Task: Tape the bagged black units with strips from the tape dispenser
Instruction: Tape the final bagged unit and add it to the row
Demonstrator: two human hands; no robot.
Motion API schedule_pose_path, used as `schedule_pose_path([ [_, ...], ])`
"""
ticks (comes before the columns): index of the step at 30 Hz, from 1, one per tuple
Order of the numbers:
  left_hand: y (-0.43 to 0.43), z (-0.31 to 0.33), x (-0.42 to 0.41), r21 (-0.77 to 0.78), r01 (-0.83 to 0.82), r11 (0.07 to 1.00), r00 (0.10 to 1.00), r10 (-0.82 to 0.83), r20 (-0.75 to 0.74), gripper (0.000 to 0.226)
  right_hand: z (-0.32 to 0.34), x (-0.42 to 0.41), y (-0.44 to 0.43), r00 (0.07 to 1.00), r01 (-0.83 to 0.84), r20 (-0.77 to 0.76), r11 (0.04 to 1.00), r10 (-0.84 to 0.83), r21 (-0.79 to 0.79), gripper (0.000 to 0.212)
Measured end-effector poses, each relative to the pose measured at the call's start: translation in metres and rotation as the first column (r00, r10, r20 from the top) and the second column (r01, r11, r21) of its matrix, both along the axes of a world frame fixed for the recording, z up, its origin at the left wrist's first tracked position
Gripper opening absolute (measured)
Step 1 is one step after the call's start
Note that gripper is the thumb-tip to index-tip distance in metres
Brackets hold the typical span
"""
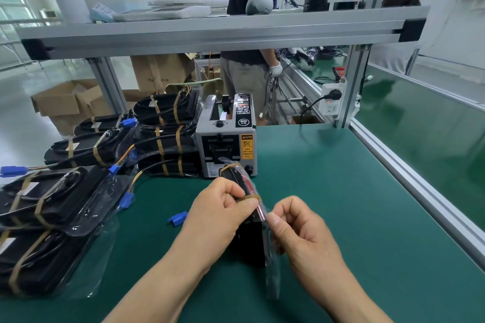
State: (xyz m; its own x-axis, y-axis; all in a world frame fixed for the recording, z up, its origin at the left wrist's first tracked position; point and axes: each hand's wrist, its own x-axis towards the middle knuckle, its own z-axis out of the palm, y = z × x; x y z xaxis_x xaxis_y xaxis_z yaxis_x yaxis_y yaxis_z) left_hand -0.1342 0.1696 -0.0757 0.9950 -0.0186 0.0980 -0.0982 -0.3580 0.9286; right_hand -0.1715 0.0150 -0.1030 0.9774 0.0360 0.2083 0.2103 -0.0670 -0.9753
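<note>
Bagged black unit [251,241], standing on edge on the green mat [341,191] just in front of the tape dispenser [225,139], is held between a worker's two bare hands. The left hand [217,215] grips the unit from its left side, fingers curled round the black body and the thumb [245,204] pressed down on a tan tape strip [250,197] that crosses the top edge. The right hand [301,233] is curled close against the right side, its thumb [275,220] and forefinger pinching the clear plastic bag at the edge next to that strip; the other fingers are tucked under the palm, and what they touch cannot be told. A second tan band [227,167] wraps the far end of the unit, which almost touches the dispenser's front. The loose end of the bag [273,280] hangs down below the right hand toward the mat. To the left, taped units [162,136] are piled beside the dispenser, with more taped units [44,199] stacked at the near left corner, their cables ending in blue connectors. One loose blue connector [177,218] lies on the mat near the left wrist. Behind the bench, beyond an aluminium shelf rail [210,31], another person [249,8] in a dark top and white glove stands beside cardboard boxes [65,102].
</note>
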Motion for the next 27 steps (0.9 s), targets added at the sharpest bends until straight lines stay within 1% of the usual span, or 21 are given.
schedule_pose_path([
  [3, 0.001, 0.002, -0.003, 0.027, 0.026, 0.999, 1.0, -0.026, -0.003, 0.023, -0.001, 0.0, -0.001, 1.0, 0.005, -0.002, 1.0, -0.006, -0.01, 0.023],
  [7, 0.004, 0.005, -0.007, 0.039, 0.059, 0.997, 0.998, -0.058, -0.022, 0.036, 0.0, 0.0, -0.001, 1.0, 0.012, -0.015, 1.0, -0.012, -0.01, 0.023],
  [12, 0.007, 0.007, -0.008, 0.022, 0.096, 0.995, 0.995, -0.095, -0.043, 0.032, -0.001, 0.0, 0.0, 1.0, 0.002, -0.017, 1.0, -0.002, -0.006, 0.024],
  [15, 0.01, 0.008, -0.009, 0.022, 0.134, 0.991, 0.99, -0.133, -0.052, 0.039, -0.001, 0.001, 0.001, 1.0, 0.018, -0.012, 1.0, -0.017, 0.009, 0.024],
  [17, 0.01, 0.007, -0.01, 0.027, 0.152, 0.988, 0.987, -0.151, -0.051, 0.039, -0.002, 0.001, 0.0, 1.0, 0.02, -0.011, 0.999, -0.02, 0.026, 0.025],
  [19, 0.011, 0.006, -0.009, -0.016, 0.175, 0.985, 0.983, -0.175, -0.061, 0.037, -0.002, 0.001, 0.0, 1.0, 0.022, -0.012, 0.999, -0.022, 0.039, 0.023],
  [21, 0.011, 0.006, -0.007, -0.099, 0.175, 0.98, 0.98, -0.183, -0.078, 0.03, -0.002, 0.001, -0.001, 1.0, 0.025, -0.008, 0.999, -0.025, 0.037, 0.022],
  [23, 0.009, 0.005, -0.004, -0.167, 0.124, 0.978, 0.986, -0.14, -0.089, 0.019, -0.003, 0.002, -0.001, 1.0, 0.024, -0.002, 0.999, -0.024, 0.027, 0.024],
  [27, 0.0, -0.001, -0.003, -0.262, -0.007, 0.965, 0.996, -0.015, -0.082, 0.017, -0.002, 0.002, 0.0, 1.0, 0.021, 0.007, 1.0, -0.021, -0.003, 0.024],
])
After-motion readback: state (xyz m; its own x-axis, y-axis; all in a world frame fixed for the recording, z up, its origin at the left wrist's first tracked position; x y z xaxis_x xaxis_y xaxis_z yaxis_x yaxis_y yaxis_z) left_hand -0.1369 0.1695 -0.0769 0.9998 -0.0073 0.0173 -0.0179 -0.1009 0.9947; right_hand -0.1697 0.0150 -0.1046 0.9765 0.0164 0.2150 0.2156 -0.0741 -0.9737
